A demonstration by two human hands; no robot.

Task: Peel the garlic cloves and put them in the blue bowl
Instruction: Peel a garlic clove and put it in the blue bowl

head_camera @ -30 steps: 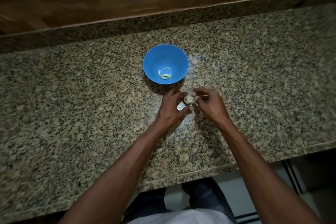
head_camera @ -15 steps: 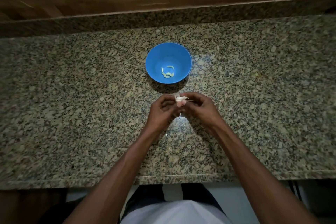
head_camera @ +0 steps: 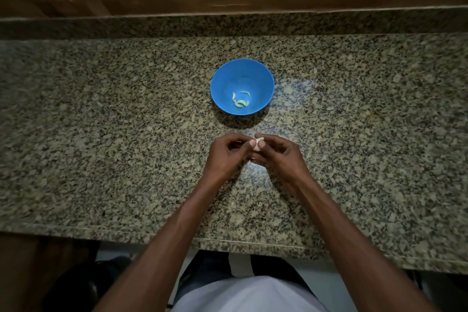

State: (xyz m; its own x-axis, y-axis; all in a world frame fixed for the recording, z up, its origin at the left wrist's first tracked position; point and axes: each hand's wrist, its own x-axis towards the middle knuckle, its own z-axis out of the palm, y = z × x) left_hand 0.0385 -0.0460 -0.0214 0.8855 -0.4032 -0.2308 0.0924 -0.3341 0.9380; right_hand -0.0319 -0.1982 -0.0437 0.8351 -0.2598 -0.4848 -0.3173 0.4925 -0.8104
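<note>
A blue bowl (head_camera: 255, 76) stands on the speckled granite counter (head_camera: 101, 134), and a few pale peeled garlic cloves (head_camera: 240, 102) lie in its bottom. Just in front of the bowl, my left hand (head_camera: 225, 157) and my right hand (head_camera: 281, 157) meet fingertip to fingertip. Between them they pinch a small white garlic clove (head_camera: 258, 144), mostly hidden by the fingers. A scrap of white skin shows below the fingers, near the counter.
A raised granite ledge (head_camera: 228, 24) and a wooden wall run along the back of the counter. The counter's front edge (head_camera: 126, 232) lies close to my body, with dark floor below it.
The view has shifted, so the bowl and hands sit lower in the picture. My hands have stayed together on the clove, and their fingers have worked around it slightly.
</note>
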